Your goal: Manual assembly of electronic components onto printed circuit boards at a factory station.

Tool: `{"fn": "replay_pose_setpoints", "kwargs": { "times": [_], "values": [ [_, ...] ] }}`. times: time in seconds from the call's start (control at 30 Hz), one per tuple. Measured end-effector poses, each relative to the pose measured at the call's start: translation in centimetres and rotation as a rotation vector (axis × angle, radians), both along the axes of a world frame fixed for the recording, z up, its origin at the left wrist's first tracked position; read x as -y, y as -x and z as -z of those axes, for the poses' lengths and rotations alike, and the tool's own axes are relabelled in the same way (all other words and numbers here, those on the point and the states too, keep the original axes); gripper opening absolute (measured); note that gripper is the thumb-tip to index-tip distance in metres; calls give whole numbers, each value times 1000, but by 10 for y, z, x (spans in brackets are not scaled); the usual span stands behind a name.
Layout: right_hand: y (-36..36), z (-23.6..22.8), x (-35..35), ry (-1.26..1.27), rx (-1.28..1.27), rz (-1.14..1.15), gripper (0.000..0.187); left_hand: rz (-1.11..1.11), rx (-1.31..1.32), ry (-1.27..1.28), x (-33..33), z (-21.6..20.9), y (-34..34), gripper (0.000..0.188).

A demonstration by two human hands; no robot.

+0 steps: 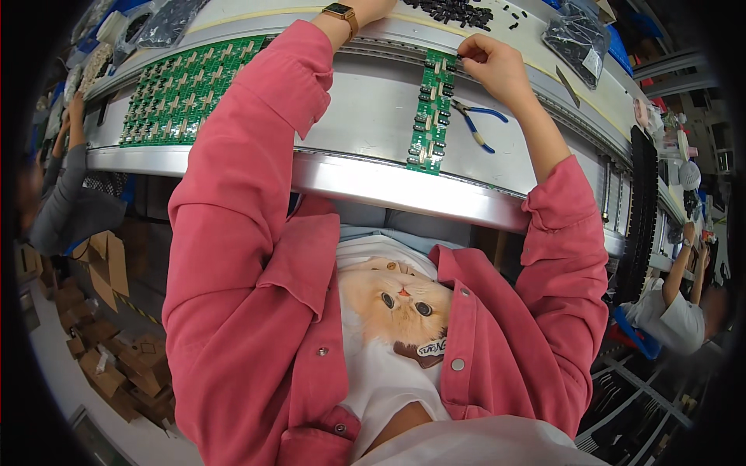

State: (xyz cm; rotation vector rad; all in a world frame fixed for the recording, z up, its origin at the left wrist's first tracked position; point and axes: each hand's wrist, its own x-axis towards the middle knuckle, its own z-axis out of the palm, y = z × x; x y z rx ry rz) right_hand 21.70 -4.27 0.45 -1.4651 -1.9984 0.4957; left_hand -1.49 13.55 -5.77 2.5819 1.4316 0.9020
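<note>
My right hand (497,70) is closed in a pinch at the far end of a narrow green circuit board strip (423,140). A small dark part shows at its fingertips, most likely one of the black components, though it is mostly hidden. The strip carries black and pale components and lies across the metal rails of the bench. My left hand (374,9) reaches to the top edge of the picture, near a pile of small black components (451,12); its fingers are cut off from view. Blue-handled pliers (478,124) lie just right of the strip.
A wide panel of joined green circuit boards (183,97) rests on the rails at left. A dark plastic bag (576,43) and a thin metal blade-like strip (567,87) lie at the far right. Other people work at left (74,186) and right (676,303). Cardboard boxes (116,357) stand on the floor.
</note>
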Motion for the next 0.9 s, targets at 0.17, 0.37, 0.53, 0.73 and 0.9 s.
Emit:
{"fn": "replay_pose_setpoints", "kwargs": {
  "times": [0.17,0.37,0.53,0.73,0.9],
  "values": [
    [4,0,-1,11,32,-48,18,-40,-352,-54,-22,27,11,15],
    [5,6,-6,-17,74,-62,17,-66,2,10,19,-16,0,15],
    [7,8,-9,-17,90,-77,16,11,182,-20,35,-32,1,15],
    [8,7,-9,-8,105,-68,16,177,437,156,58,-43,-4,16],
    [7,8,-10,-5,127,-69,16,270,322,373,57,-43,-13,16]
  ]
}}
